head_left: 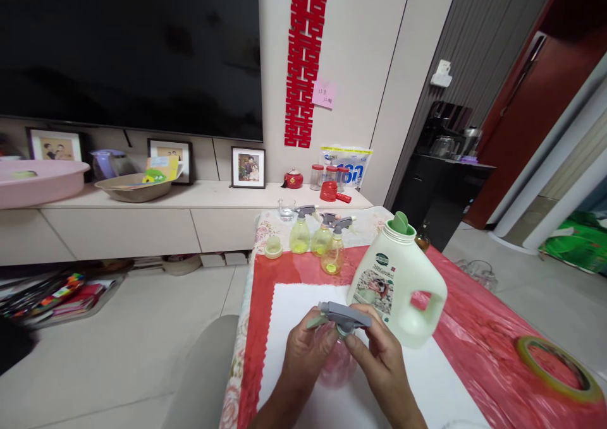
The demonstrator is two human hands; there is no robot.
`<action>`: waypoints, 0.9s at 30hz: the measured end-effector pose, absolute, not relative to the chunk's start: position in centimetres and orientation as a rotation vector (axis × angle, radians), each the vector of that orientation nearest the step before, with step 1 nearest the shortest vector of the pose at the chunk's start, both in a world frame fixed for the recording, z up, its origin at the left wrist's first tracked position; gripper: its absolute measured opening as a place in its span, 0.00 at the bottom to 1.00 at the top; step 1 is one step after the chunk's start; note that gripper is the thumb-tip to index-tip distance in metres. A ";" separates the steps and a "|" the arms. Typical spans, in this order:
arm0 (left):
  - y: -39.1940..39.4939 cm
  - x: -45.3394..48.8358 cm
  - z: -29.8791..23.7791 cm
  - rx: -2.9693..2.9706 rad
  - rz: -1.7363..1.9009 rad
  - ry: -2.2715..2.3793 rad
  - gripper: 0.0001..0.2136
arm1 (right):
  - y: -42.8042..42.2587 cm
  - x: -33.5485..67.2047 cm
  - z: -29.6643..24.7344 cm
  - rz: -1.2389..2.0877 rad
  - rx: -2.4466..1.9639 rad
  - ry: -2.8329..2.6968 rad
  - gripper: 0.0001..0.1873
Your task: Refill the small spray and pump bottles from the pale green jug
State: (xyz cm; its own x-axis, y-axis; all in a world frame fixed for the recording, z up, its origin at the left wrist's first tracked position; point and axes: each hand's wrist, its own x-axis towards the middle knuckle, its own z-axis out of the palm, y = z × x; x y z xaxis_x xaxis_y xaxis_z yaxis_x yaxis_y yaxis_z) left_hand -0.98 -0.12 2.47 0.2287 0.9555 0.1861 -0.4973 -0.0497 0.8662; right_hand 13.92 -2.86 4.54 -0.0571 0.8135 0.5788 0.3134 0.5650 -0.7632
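My left hand (308, 353) wraps round a small clear pinkish spray bottle (337, 366) over the white cloth (289, 328). My right hand (379, 359) pinches the collar under its grey trigger sprayer head (344, 315). Just behind stands a pale green detergent jug (401, 283) with a green spout cap. Three yellow spray bottles (322, 239) with grey triggers stand farther back on the red tablecloth (474, 334), beside a small yellow cap (274, 247).
A roll of green tape (554, 369) lies at the right on the table. A small glass (286, 209) stands at the far table edge. A low cabinet (142, 220) with frames, bowls and jars runs along the wall. A grey chair back (203, 372) is at my left.
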 end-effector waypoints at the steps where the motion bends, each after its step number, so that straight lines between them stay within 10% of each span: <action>1: -0.1 -1.0 2.4 1.021 1.292 0.585 0.17 | -2.7 13.8 4.2 0.524 -0.963 -1.615 0.12; 27: -0.3 -1.0 2.7 1.004 1.262 0.535 0.18 | -2.7 13.8 3.7 0.552 -0.935 -1.606 0.15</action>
State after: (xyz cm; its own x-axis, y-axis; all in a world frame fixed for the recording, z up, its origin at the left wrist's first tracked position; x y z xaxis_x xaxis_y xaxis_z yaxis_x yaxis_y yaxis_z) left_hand -0.98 -0.28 2.72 0.2658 0.9465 0.1829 -0.5268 -0.0163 0.8498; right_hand 13.80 -2.69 3.72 -0.0433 0.8088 0.5865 0.2778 0.5737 -0.7706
